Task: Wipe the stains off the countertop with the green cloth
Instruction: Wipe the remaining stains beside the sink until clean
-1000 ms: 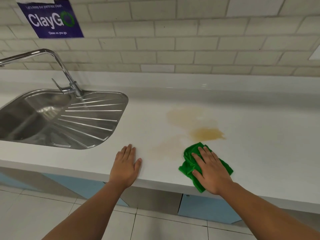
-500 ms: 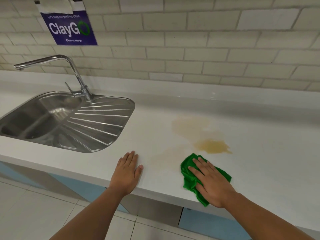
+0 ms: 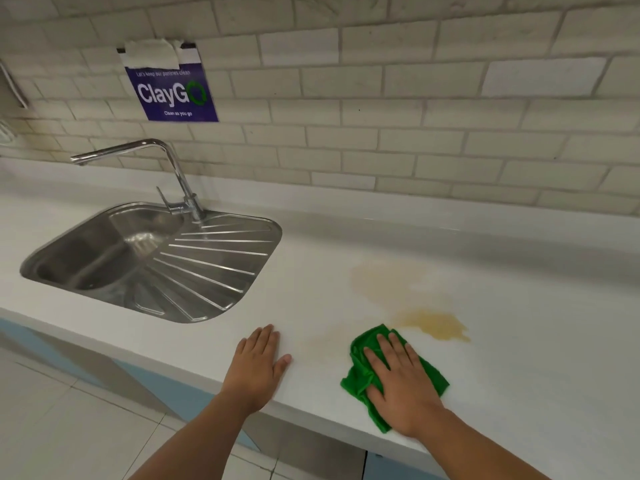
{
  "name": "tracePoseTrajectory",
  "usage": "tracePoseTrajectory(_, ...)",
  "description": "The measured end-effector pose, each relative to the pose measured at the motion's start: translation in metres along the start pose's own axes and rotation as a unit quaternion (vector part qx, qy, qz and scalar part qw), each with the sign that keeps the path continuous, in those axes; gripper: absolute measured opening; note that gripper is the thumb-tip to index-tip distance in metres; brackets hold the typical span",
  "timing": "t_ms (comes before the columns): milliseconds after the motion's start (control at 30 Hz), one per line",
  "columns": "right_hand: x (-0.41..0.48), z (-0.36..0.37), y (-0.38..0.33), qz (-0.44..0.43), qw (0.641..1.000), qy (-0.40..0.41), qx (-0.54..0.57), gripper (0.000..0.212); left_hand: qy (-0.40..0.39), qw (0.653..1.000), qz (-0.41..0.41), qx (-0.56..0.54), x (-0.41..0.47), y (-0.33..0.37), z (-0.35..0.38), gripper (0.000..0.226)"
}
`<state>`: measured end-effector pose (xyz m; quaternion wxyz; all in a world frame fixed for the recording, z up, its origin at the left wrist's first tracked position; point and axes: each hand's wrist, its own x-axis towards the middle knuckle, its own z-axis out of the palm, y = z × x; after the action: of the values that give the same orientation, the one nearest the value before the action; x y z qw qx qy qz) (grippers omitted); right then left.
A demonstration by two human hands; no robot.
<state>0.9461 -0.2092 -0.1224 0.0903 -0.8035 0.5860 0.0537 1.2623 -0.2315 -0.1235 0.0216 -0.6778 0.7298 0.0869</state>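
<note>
The crumpled green cloth (image 3: 362,355) lies near the front edge of the white countertop (image 3: 526,344). Your right hand (image 3: 401,386) presses it down with straight, spread fingers. They lie on top of it and are not curled round it.

From the cloth, the darker yellow-brown stain (image 3: 433,325) is at one o'clock, just beside the far edge of the cloth; I cannot tell if they touch. The paler, wider yellow stain (image 3: 377,282) is further out at twelve o'clock. A very faint smear (image 3: 329,337) is at ten o'clock.

Your left hand (image 3: 258,365) rests flat on the countertop at nine o'clock, fingers straight, with nothing in it. The steel sink with the ribbed drainer (image 3: 214,268) is well apart at ten o'clock.

I judge that you are in the wiping step and early in it, because all the stains are plainly visible. The next move calls for a firm push towards one o'clock, over the dark stain, then on to twelve o'clock, with the palm kept flat so the cloth does not bunch up.
</note>
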Motion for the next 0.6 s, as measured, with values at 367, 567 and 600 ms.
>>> tracePoseTrajectory(367,0.007,-0.015,0.009,0.086,0.996,0.011,0.021,0.092,0.048,0.991,0.123,0.018,0.021,-0.027,-0.025,0.07)
tracePoseTrajectory(567,0.011,-0.005,-0.043,0.092,0.995,0.019,0.026,0.088,0.106,0.98,0.171,-0.003,0.022,-0.04,-0.012,0.052)
tracePoseTrajectory(600,0.007,-0.003,-0.047,0.078,0.996,0.025,0.028,0.084,0.118,0.978,0.174,-0.012,0.021,-0.041,-0.009,0.049)
